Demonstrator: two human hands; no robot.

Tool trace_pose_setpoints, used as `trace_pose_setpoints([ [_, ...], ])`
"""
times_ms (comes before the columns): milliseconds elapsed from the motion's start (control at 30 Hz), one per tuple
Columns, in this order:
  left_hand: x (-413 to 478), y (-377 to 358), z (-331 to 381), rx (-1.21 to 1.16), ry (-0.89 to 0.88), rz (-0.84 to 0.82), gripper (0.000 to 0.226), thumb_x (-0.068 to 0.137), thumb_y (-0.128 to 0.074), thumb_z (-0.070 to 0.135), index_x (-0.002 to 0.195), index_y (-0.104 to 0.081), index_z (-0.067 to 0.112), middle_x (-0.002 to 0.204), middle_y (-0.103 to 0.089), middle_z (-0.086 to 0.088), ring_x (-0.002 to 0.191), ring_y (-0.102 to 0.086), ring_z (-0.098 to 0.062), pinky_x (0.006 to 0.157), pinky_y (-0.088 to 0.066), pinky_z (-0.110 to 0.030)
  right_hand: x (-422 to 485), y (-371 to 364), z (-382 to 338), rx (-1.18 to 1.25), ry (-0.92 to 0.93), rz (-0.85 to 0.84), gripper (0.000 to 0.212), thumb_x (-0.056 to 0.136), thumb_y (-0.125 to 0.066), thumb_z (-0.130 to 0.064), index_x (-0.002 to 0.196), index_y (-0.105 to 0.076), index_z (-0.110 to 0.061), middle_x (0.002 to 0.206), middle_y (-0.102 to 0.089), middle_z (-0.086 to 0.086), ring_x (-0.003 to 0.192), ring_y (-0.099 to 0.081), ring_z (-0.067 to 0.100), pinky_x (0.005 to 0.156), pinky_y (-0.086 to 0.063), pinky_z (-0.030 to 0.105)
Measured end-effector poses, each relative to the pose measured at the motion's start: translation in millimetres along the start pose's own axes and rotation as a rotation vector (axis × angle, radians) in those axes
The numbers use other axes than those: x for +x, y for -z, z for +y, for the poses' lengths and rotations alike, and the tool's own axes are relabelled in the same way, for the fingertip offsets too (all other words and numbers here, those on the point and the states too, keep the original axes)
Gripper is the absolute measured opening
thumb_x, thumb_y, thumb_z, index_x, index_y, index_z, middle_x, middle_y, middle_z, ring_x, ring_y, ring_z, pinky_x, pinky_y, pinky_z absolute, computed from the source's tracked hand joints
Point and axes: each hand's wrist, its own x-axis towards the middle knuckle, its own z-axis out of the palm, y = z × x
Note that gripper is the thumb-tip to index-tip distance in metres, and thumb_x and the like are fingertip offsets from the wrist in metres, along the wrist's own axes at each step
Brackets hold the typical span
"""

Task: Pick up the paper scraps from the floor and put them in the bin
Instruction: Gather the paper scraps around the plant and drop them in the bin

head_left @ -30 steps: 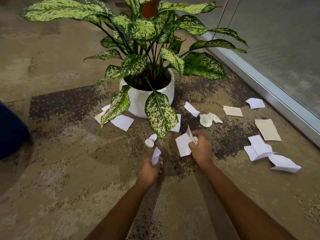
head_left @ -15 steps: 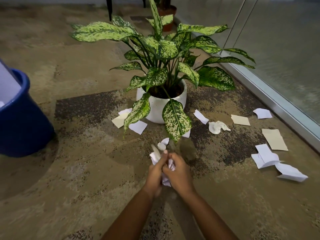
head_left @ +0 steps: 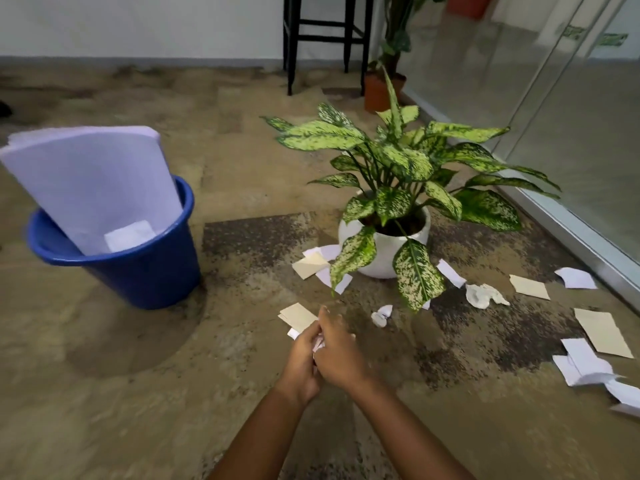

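Observation:
My left hand [head_left: 300,360] and my right hand [head_left: 337,353] are pressed together above the carpet, gripping a bunch of paper scraps [head_left: 298,318] between them; a beige piece and white edges stick out at the top left. The blue bin [head_left: 149,268] stands to the left, with large white sheets [head_left: 93,181] leaning in it. White and beige scraps lie around the plant pot: beige and white pieces [head_left: 313,265] on its left, a small crumpled one [head_left: 381,315], a crumpled wad [head_left: 483,295] and flat sheets [head_left: 602,332] on the right.
A potted plant in a white pot [head_left: 382,252] spreads wide leaves over the scraps. A glass wall with a metal base rail [head_left: 588,244] runs along the right. A black stool [head_left: 325,36] and a second potted plant [head_left: 381,88] stand at the back.
My hands came together and bunched the scraps they had picked up separately. The view has lifted and swung left, bringing the blue bin fully into sight.

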Motion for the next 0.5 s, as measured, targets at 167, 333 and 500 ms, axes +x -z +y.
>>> trace_pose_setpoints([
  [167, -19.2, 15.9, 39.7, 0.035, -0.066, 0.014, 0.027, 0.102, -0.033, 0.012, 0.111, -0.058, 0.009, 0.074, -0.074, -0.004, 0.061, -0.072, -0.015, 0.062, -0.057, -0.031, 2.9, -5.6, -38.2, -0.087, 0.014, -0.090, 0.077, 0.090, -0.036, 0.001, 0.152, 0.005, -0.017, 0.162, 0.005, -0.003, 0.148, 0.016, 0.021, 0.116, 0.001, 0.057],
  [333, -28.8, 29.6, 97.7, 0.141, -0.227, 0.237, 0.013, 0.098, -0.041, 0.001, 0.107, -0.048, 0.005, 0.071, -0.060, -0.006, 0.059, -0.061, -0.020, 0.068, -0.048, -0.030, 13.7, -10.8, -77.5, 0.097, 0.131, -0.062, 0.069, 0.092, -0.037, 0.004, 0.152, -0.007, -0.013, 0.161, -0.011, 0.006, 0.148, -0.012, 0.020, 0.117, -0.018, 0.030],
  [500, -50.2, 27.4, 187.4, -0.020, -0.288, 0.029, 0.033, 0.054, -0.062, -0.005, 0.054, -0.032, 0.010, 0.032, -0.035, -0.003, 0.031, -0.038, -0.007, 0.032, -0.032, -0.003, 24.0, -16.3, -89.2, 0.272, 0.056, -0.002, 0.066, 0.088, -0.032, 0.008, 0.148, -0.029, -0.018, 0.155, -0.029, 0.005, 0.126, -0.049, 0.024, 0.095, -0.044, 0.032],
])
